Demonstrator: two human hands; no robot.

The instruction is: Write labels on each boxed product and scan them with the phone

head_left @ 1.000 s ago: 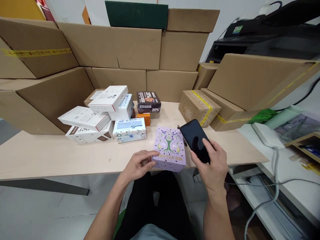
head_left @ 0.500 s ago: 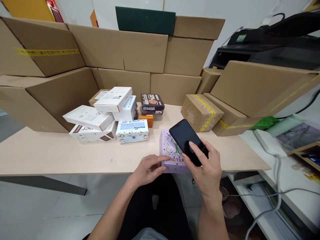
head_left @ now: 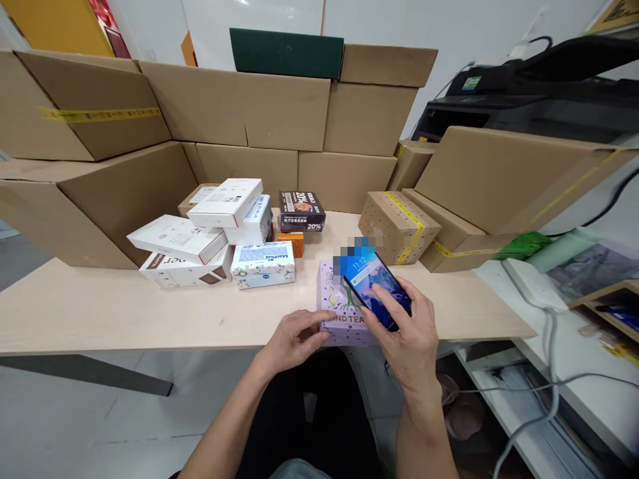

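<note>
My right hand (head_left: 407, 329) is closed around a smartphone (head_left: 387, 296), whose lit screen shows the time 11:12 on a blue and purple picture; the index finger lies on the screen. Under the phone stands a lilac tea box (head_left: 329, 299) at the front edge of the table, partly covered by the phone and my hand. My left hand (head_left: 299, 338) grips the left front corner of this box, forefinger on its top and thumb at the front face. A pale Manhua tissue pack (head_left: 263, 265) lies to the left of the tea box.
White boxes (head_left: 177, 239) are stacked on the left of the table (head_left: 124, 313). A dark 20% box (head_left: 302, 211) and an orange box (head_left: 291, 245) stand behind. To the right sits a taped cardboard box (head_left: 397, 226). Cardboard walls (head_left: 287, 110) surround the back; a black printer (head_left: 529, 100) is at right.
The phone's screen has gone from black to lit. Both hands keep nearly the same hold on the phone and the tea box. The view has shifted slightly.
</note>
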